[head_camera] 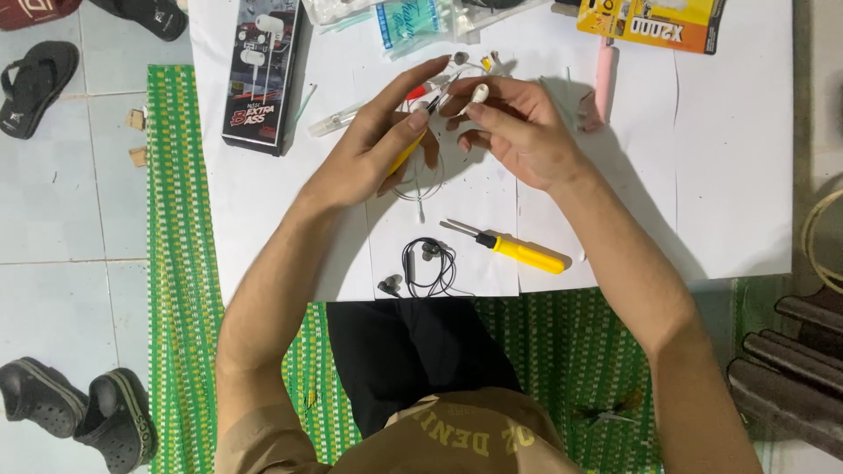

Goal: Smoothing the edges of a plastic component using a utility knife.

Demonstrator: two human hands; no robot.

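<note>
My left hand (373,145) grips a thin yellow-handled tool (411,146) whose dark tip points up toward my right hand. My right hand (518,127) pinches a small white earphone piece (479,92) between thumb and fingers, close to the tool's tip. A thin white wire (420,189) loops down from the hands onto the white paper sheet (702,175). Both hands hover over the middle of the sheet.
A yellow-handled screwdriver (518,250) and coiled black earphones (426,263) lie near the sheet's front edge. A black earphone box (262,75) sits at left, an orange package (654,22) and a pink tool (603,79) at the back. Sandals (35,83) and shoes (79,412) rest on the tiled floor.
</note>
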